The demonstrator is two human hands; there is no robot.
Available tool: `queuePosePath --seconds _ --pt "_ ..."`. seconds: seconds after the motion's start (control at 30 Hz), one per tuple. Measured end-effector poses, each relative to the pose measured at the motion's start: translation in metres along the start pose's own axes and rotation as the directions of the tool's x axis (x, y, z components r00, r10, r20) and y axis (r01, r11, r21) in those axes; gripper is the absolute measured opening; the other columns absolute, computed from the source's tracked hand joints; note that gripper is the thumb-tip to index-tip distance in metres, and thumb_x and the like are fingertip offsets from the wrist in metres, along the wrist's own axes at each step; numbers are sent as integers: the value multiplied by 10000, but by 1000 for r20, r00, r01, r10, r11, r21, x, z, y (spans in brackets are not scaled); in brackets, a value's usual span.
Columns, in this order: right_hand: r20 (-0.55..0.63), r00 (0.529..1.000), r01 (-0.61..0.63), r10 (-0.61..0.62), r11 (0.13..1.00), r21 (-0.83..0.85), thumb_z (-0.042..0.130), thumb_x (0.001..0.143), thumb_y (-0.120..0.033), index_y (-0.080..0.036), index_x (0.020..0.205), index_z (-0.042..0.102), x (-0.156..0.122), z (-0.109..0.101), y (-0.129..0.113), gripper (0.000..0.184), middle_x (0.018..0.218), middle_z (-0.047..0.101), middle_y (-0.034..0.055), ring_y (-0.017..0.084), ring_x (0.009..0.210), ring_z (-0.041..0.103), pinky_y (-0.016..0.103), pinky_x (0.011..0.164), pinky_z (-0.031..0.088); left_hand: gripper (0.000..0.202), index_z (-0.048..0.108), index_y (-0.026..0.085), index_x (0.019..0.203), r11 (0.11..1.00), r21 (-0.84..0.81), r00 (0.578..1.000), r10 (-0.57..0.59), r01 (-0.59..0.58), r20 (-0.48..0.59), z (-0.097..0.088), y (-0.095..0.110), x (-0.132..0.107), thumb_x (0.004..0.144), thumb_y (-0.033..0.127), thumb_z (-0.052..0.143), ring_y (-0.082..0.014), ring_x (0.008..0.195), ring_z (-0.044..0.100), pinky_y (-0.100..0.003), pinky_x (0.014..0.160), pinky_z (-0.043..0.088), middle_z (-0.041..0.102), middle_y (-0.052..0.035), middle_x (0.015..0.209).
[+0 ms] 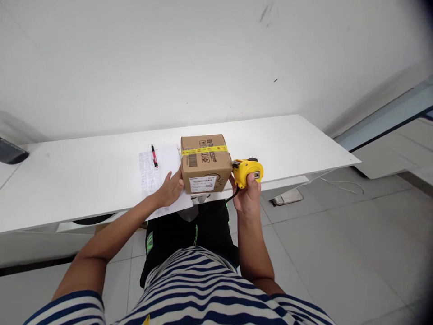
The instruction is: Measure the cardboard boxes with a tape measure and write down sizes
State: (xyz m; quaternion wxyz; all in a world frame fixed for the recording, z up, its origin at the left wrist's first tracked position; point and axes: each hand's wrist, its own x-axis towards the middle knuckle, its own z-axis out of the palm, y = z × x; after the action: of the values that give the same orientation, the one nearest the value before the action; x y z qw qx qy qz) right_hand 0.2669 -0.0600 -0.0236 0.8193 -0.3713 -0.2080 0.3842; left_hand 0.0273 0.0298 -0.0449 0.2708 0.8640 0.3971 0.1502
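A brown cardboard box [206, 168] is near the front edge of the white table, with a yellow strip [203, 150] bearing red print across its top. A white label [203, 184] is on the side facing me. My left hand [170, 188] presses against the box's left side, its fingertips partly hidden there. In my right hand [248, 194] is a yellow tape measure [249, 172], gripped with the thumb on its case and a black strap hanging below. The tape measure's mouth is at the box's right side; I cannot tell whether any blade is out.
Sheets of handwritten paper [149, 176] lie left of the box, with a red and black pen [154, 155] on top. The white table [84, 176] runs along a wall. A dark object [12, 151] stands at far left. Below right, a white power strip [287, 197] rests on the floor.
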Motion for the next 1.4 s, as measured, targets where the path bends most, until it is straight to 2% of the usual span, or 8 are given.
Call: queuePosePath --seconds 0.17,0.33,0.43,0.57,0.7,0.83,1.1,1.4 --pt "-68 983 158 -170 975 -156 890 684 -507 -268 1172 617 19 -18 -15 608 1134 742 22 208 1005 750 468 935 644 1031 43 200 1736 998 55 999 30 -29 -18 -14 5 14 925 830 -41 -351 1692 144 -665 1345 10 151 -170 1811" --pt "201 895 444 -398 839 -315 925 701 -349 -307 1206 588 41 -30 -54 609 1133 704 -21 168 972 744 371 847 669 917 420 167 1580 996 11 899 82 -86 -431 -67 36 14 976 826 216 -319 1490 514 -545 1252 387 550 -215 1587" --pt "501 740 620 -449 744 -248 936 701 -212 -351 1236 617 40 -15 -77 639 1177 726 -25 187 1069 755 383 903 682 646 623 216 1333 985 79 790 169 -152 -590 -89 80 1 1041 706 321 -262 1346 590 -476 1184 447 680 -137 1381" --pt "843 392 742 -368 669 -54 886 776 -191 -425 1354 607 17 10 -89 684 1361 723 1 245 1238 734 480 1008 676 461 683 249 1159 922 -87 881 329 -378 -341 -93 126 -16 1057 616 423 -206 1132 668 -395 1023 546 736 -81 1159" --pt "896 283 764 -341 646 5 784 873 -169 -436 1443 580 -4 16 -85 662 1508 622 26 243 1241 736 457 970 697 315 678 232 1012 848 -316 905 401 -425 -144 -82 137 -24 1006 538 607 -175 948 670 -337 866 570 725 -60 1001" --pt "886 327 742 -330 670 -25 825 854 -229 -459 1466 544 14 4 -79 711 1311 721 12 239 1178 750 462 968 690 383 631 205 782 845 -465 965 225 -263 -137 -82 126 -16 935 551 696 -136 759 609 -295 717 519 677 -24 824" --pt "382 843 502 -379 808 -308 983 567 -533 -337 1202 635 117 -43 -62 750 1193 653 16 245 1151 676 493 1026 606 383 596 199 637 797 -589 925 -313 133 -215 -96 57 38 888 483 649 -142 715 560 -335 805 492 613 -16 715" --pt "342 898 393 -278 856 -336 988 525 -557 -320 1190 672 112 -31 -42 774 1228 681 27 227 1148 672 458 1012 601 369 491 233 841 792 -540 930 -365 285 -46 -71 60 69 835 527 716 -208 988 632 -368 878 489 686 -52 1038"
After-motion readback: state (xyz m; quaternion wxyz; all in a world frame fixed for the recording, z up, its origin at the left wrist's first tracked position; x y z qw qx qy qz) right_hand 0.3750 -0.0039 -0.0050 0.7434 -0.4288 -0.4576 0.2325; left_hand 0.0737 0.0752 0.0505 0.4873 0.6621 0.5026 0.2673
